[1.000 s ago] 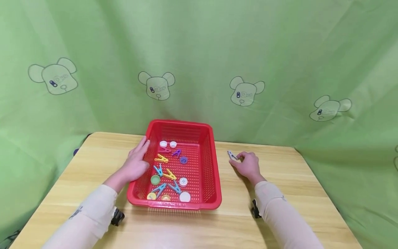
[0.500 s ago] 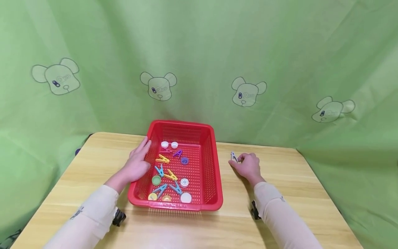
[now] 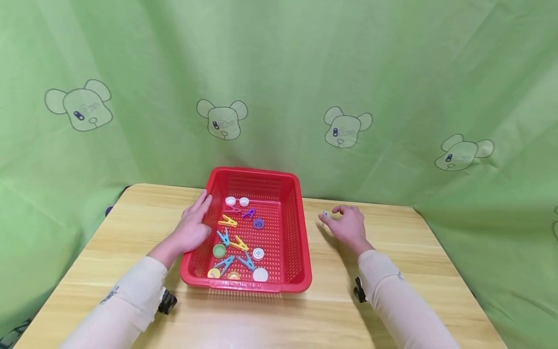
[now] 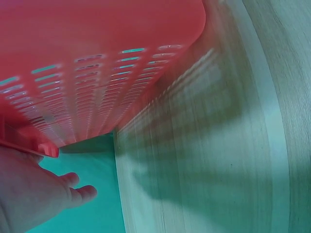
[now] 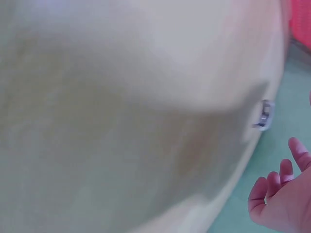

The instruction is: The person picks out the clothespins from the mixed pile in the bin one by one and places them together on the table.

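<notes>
My left hand [image 3: 193, 225] rests on the left rim of the red plastic basket [image 3: 274, 287]. Its fingers lie extended along the rim; in the left wrist view two fingertips [image 4: 80, 191] stick out beside the basket wall. Right of the basket, my right hand [image 3: 348, 227] hovers over the table with thumb and forefinger parted. A small pale blue-grey clothespin [image 3: 325, 213] is just beyond the thumb, partly hidden by it in the head view. The right wrist view shows this clothespin [image 5: 265, 115] near the table edge, apart from the visible fingers.
Inside the basket lie yellow clothespins [image 3: 228, 221], blue clothespins [image 3: 224, 265], a purple clothespin [image 3: 249, 214] and several bottle caps, among them a green cap [image 3: 219, 250]. Behind the wooden table [image 3: 340, 320] hangs a green curtain [image 3: 279, 87].
My right hand's fingers have moved off the clothespin, which they touched a moment ago. Its visible part has become smaller and turned. The left hand and basket keep their place.
</notes>
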Tool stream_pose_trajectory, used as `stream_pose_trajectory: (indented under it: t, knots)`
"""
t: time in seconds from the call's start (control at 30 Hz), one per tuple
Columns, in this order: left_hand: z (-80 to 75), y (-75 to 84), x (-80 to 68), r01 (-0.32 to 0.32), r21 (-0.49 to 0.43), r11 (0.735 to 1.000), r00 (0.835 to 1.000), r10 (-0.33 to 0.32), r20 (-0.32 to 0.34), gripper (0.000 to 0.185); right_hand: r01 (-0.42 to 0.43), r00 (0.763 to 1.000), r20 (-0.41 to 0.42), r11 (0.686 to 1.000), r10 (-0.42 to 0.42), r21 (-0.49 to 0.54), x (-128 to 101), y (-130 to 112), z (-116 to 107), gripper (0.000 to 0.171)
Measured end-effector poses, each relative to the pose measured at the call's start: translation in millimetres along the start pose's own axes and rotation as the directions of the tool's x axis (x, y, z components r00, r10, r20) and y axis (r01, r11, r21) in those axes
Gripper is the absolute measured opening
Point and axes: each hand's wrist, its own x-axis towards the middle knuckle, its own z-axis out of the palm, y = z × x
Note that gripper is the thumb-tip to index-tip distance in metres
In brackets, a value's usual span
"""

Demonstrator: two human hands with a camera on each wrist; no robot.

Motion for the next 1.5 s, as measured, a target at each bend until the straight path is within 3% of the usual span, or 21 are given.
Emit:
stream_pose_trajectory:
  t: [0.3,0.6,1.03,1.5]
  knots:
    - [-1.1,-5.2,-1.3,0.017,0.002,1.0,1.0,-0.017,-0.001,0.087,0.057,0.997,-0.057,0.995,-0.052,0.077,13.5,-47.6,-19.2,0.067]
    - [0.2,-11.4,1.0,0.019,0.003,1.0,1.0,-0.019,-0.004,0.089,0.023,0.999,-0.047,0.978,-0.013,0.206,17.4,-104.5,-32.9,0.06]
    - [0.5,-9.2,2.3,0.003,0.023,1.0,1.0,-0.003,-0.004,0.088,0.054,0.998,-0.039,0.942,-0.044,0.331,21.1,-167.4,-14.4,0.056]
    - [1.7,-4.7,3.6,0.002,0.005,1.0,1.0,-0.002,0.002,0.089,0.023,0.999,0.02,0.908,-0.035,0.419,14.4,-194.0,1.2,0.05]
